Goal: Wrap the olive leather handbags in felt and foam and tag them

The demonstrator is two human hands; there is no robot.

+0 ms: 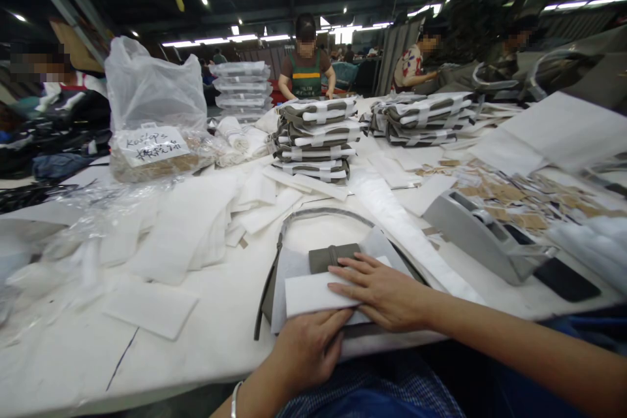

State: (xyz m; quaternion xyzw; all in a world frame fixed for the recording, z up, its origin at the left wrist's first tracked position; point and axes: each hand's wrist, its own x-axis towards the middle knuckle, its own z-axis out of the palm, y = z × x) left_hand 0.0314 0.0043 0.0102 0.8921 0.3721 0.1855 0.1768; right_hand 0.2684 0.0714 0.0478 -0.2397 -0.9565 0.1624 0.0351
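Note:
An olive-grey handbag [267, 304] lies on the white table in front of me, its long strap [337, 211] arching away from me. Thin white tissue [280, 277] and a folded white foam sheet [311, 294] cover much of it. A darker olive flap or tab [321, 260] shows above the foam. My right hand [379, 287] rests on the foam with its fingers spread flat. At the near edge, my left hand [311, 346] is closed with curled fingers, pinching the foam's lower edge; its fingertips are partly hidden.
A grey tape dispenser [484, 235] and a black phone-like slab [565, 279] sit at right. Loose foam sheets [189, 222] spread leftward. Stacks of wrapped bags [316, 137] stand behind, with a plastic-bagged package [154, 147] farther left. A co-worker [306, 68] stands across the table.

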